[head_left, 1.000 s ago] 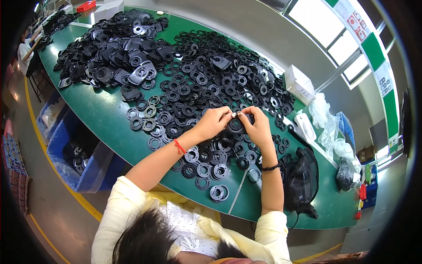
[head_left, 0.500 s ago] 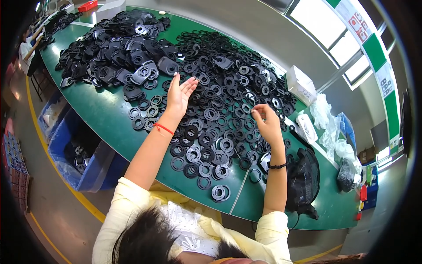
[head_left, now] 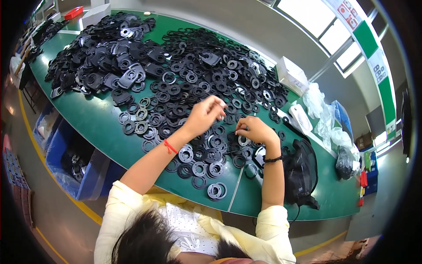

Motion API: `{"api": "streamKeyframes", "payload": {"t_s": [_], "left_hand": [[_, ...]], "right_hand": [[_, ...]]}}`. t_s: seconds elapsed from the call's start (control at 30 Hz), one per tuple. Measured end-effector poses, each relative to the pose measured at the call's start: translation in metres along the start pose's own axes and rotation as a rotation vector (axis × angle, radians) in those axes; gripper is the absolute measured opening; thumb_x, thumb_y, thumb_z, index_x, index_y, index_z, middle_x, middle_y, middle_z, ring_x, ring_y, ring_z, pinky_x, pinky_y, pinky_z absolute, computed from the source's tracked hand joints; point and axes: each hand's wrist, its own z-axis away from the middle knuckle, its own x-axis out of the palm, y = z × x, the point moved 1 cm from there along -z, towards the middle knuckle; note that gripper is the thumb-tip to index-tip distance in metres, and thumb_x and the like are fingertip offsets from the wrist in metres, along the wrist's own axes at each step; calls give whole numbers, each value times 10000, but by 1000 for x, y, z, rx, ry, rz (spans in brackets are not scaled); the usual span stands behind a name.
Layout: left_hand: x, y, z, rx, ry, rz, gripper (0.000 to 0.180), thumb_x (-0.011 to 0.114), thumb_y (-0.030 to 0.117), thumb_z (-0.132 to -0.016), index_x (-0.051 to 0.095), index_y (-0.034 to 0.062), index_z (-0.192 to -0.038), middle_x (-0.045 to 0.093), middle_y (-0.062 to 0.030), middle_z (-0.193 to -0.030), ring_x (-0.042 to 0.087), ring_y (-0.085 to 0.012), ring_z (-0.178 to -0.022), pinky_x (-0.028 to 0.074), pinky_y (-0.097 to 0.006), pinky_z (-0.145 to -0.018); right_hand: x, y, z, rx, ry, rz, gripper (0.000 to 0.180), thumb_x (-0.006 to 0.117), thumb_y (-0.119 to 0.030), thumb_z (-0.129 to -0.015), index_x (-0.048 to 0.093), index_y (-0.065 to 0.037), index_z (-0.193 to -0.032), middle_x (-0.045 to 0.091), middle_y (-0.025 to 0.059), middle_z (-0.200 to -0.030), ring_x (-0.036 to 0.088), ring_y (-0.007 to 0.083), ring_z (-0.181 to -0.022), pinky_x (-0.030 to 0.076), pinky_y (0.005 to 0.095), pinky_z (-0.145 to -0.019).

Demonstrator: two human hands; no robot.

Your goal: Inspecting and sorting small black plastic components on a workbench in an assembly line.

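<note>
We observe the left hand (head_left: 203, 115) raised above the green surface (head_left: 94, 121), its fingers drawn together in a pinch at the tips near the middle of the spread of black rubber rings (head_left: 193, 88); whether a ring sits in that pinch we cannot tell, as the part is too small against the dark parts beneath. A red cord (head_left: 169, 146) circles the left wrist. The right hand (head_left: 254, 130) sits lower, just beside the left and apart from it, fingers curled narrowly downward onto the rings at the near edge of the spread; we cannot tell whether it grips one or merely touches them. A black band (head_left: 272, 159) circles the right wrist. The rings lie loose and overlapping across the middle of the surface, thinning to single flat pieces near the person's edge, where one paired ring (head_left: 216, 191) lies alone. A heap of larger black moulded parts (head_left: 105, 66) occupies the far left of the surface. To the right we note a black bag (head_left: 301, 169) at the surface edge, a white box (head_left: 291, 75), a white oblong object (head_left: 301, 118) and clear plastic bags (head_left: 323, 116). Blue bins (head_left: 70, 160) stand on the floor below the left edge.
</note>
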Motion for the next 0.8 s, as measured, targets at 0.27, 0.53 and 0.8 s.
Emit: {"api": "streamKeyframes", "payload": {"t_s": [0.27, 0.53, 0.8], "left_hand": [[66, -2, 45, 495, -570, -758, 226, 610, 190, -835, 604, 95, -1040, 597, -44, -1092, 544, -231, -1060, 404, -389, -878], [102, -36, 60, 651, -577, -1152, 476, 495, 388, -903, 486, 127, -1301, 483, -58, -1315, 382, -287, -1277, 262, -497, -1059], [83, -25, 53, 486, -339, -1330, 398, 662, 300, -773, 610, 56, -1083, 523, -103, -1018, 459, -290, -1054, 334, -462, -993]], "right_hand": [[-41, 22, 38, 436, 6, -192, 243, 573, -203, -870, 637, 30, -889, 655, 131, -718, 657, 178, -548, 519, 289, -539], [-46, 27, 39, 376, 19, -104, 212, 570, -185, -875, 628, 17, -901, 665, 100, -751, 643, 152, -600, 499, 270, -543], [-49, 12, 39, 362, -18, -90, 243, 598, -243, -839, 667, -13, -875, 664, 137, -735, 640, 227, -595, 503, 324, -572]]}}
